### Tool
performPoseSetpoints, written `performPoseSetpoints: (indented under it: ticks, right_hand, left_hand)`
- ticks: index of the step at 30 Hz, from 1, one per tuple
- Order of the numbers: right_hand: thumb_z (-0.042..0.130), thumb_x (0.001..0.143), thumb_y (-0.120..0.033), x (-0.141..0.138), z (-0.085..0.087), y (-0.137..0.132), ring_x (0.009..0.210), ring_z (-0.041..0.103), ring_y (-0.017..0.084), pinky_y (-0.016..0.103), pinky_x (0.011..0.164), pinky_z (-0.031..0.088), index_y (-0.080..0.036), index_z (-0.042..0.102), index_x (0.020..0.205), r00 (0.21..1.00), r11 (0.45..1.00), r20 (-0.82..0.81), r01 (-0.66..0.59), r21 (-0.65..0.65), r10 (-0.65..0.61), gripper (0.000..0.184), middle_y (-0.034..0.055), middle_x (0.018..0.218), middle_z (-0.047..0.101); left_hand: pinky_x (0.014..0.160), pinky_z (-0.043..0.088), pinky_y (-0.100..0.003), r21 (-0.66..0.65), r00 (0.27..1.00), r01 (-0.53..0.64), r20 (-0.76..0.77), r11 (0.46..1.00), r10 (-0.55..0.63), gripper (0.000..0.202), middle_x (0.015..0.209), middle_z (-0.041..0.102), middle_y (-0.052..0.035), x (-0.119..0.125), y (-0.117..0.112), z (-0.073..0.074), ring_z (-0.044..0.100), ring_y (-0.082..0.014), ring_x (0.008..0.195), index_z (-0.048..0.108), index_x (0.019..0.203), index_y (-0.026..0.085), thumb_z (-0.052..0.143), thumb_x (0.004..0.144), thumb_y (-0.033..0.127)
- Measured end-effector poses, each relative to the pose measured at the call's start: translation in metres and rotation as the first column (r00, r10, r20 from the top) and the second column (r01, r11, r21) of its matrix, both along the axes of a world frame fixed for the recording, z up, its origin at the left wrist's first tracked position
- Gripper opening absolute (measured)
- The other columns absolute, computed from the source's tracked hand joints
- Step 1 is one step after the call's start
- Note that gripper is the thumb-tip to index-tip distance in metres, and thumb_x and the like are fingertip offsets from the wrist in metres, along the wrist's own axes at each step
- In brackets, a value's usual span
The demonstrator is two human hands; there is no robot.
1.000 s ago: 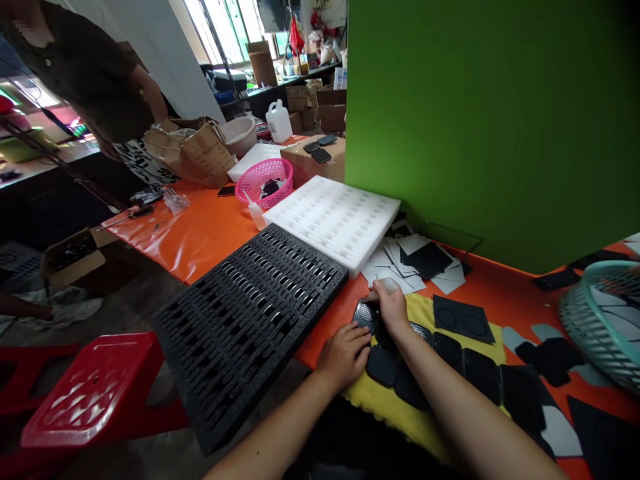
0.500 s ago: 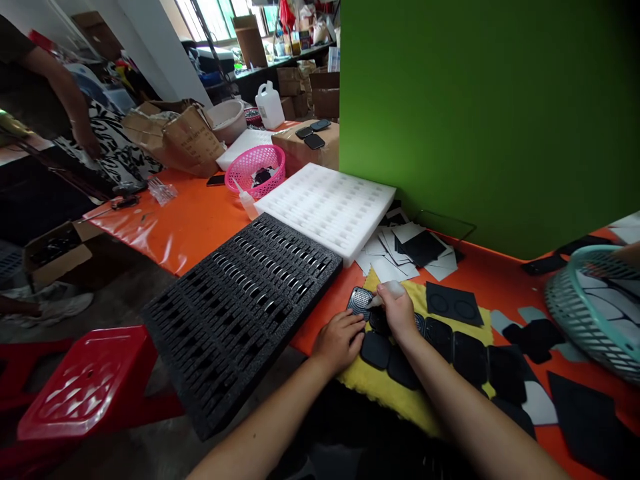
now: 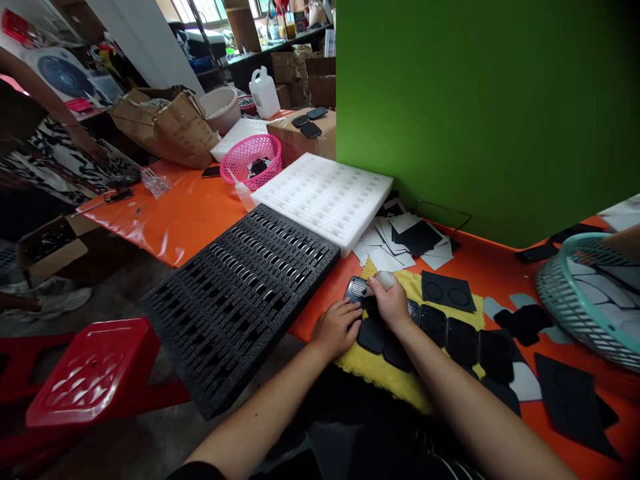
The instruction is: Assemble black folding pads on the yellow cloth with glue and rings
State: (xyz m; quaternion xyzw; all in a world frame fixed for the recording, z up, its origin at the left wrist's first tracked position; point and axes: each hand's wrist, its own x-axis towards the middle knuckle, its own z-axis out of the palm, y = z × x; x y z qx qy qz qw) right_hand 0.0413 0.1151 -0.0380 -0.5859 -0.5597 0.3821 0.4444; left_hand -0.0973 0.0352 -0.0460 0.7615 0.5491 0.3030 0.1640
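My right hand is closed around a small white squeeze bottle. Its nozzle tilts down to the left, over the edge of a dark square case with a silvery grid pattern. Beside that case, my left hand lies flat with fingers stretched out, the fingertips at the case's lower edge. Underneath is a yellow cloth. Several black square cases stand in rows on it, among them an open one below my right hand. My right hand and forearm hide some of them.
A black slotted foam tray holding thin discs overhangs the table to the left. Behind it lies a white foam tray. A pink basket, loose white cards and a teal basket surround the cloth. A person stands far left.
The view has shifted slightly, so things sit a little higher. Both hands stay at the same case, the bottle still in my right. The person at far left has moved an arm.
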Motion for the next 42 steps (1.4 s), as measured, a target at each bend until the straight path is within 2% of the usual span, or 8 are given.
performPoseSetpoints:
  ticks: [4,10,17,22,28,34,39,42]
  right_hand:
    - [0.057,0.069,-0.049,0.003,-0.001,0.005,0.065,0.057,0.018,0.029,0.062,0.042,-0.018,0.058,0.078,0.995,0.999,-0.087,0.046,-0.020,-0.048,0.033,0.0034,0.071,0.065]
    - [0.056,0.067,-0.050,0.025,-0.011,0.024,0.045,0.049,0.012,0.024,0.042,0.035,-0.015,0.058,0.077,0.910,0.969,-0.340,0.194,-0.153,-0.236,0.037,0.0030,0.066,0.063]
    - [0.054,0.068,-0.051,0.029,-0.013,0.030,0.058,0.057,0.017,0.026,0.050,0.041,-0.017,0.058,0.077,0.953,0.980,-0.242,0.160,-0.114,-0.184,0.036,0.0034,0.067,0.064]
    - [0.056,0.067,-0.052,0.025,-0.011,0.027,0.070,0.059,0.021,0.031,0.065,0.043,-0.018,0.059,0.075,0.985,0.989,-0.098,0.133,-0.070,-0.140,0.034,0.0042,0.071,0.066]
    - [0.056,0.067,-0.052,0.027,-0.011,0.025,0.074,0.058,0.023,0.034,0.071,0.042,-0.019,0.059,0.081,0.988,0.987,-0.030,0.151,-0.048,-0.153,0.035,0.0049,0.075,0.066]
    - [0.058,0.065,-0.052,0.030,-0.008,0.027,0.070,0.058,0.021,0.031,0.066,0.043,-0.018,0.058,0.078,0.982,0.984,-0.068,0.177,-0.035,-0.179,0.036,0.0054,0.073,0.066]
    - [0.052,0.070,-0.053,0.044,-0.008,0.020,0.049,0.053,0.014,0.024,0.044,0.038,-0.016,0.055,0.076,0.948,0.971,-0.219,0.215,-0.100,-0.233,0.038,0.0045,0.066,0.064]
    - [0.058,0.067,-0.050,0.053,-0.008,0.008,0.044,0.048,0.011,0.022,0.040,0.034,-0.016,0.055,0.074,0.933,0.971,-0.281,0.190,-0.148,-0.226,0.035,0.0032,0.063,0.063]
  left_hand:
    - [0.096,0.040,-0.040,-0.001,1.000,0.009,-0.011,1.000,-0.009,0.028,0.112,0.060,-0.0017,0.000,0.000,-0.002,0.047,-0.0202,0.111,0.060,0.105,0.023,0.050,0.078,0.020]
    - [0.097,0.035,-0.044,0.040,0.998,-0.002,-0.059,0.999,0.004,0.030,0.116,0.057,-0.0020,-0.001,-0.005,0.007,0.045,-0.0221,0.113,0.059,0.106,0.025,0.050,0.078,0.021]
    - [0.104,0.018,-0.050,-0.045,0.986,0.110,-0.119,0.993,-0.114,0.034,0.123,0.052,-0.0003,0.020,-0.017,0.018,0.037,-0.0228,0.120,0.052,0.114,0.027,0.049,0.080,0.032]
    - [0.105,0.005,-0.054,-0.112,0.985,0.085,-0.140,0.990,-0.101,0.040,0.126,0.049,0.0003,0.027,-0.016,0.015,0.030,-0.0239,0.124,0.048,0.118,0.027,0.049,0.079,0.037]
    - [0.104,0.001,-0.055,-0.140,0.980,0.061,-0.177,0.988,-0.086,0.038,0.125,0.050,0.0013,0.028,-0.015,0.017,0.030,-0.0227,0.124,0.049,0.117,0.029,0.049,0.079,0.037]
    - [0.104,0.001,-0.055,-0.126,0.976,0.054,-0.201,0.991,-0.079,0.038,0.125,0.050,0.0020,0.028,-0.015,0.017,0.029,-0.0222,0.125,0.049,0.117,0.029,0.048,0.079,0.037]
    - [0.104,0.002,-0.055,-0.111,0.970,0.060,-0.227,0.992,-0.084,0.038,0.125,0.050,0.0003,0.029,-0.016,0.017,0.030,-0.0230,0.124,0.049,0.117,0.028,0.047,0.080,0.037]
    - [0.104,0.001,-0.056,-0.110,0.969,0.061,-0.234,0.992,-0.085,0.038,0.125,0.050,0.0003,0.029,-0.015,0.017,0.029,-0.0230,0.124,0.048,0.117,0.028,0.047,0.080,0.038]
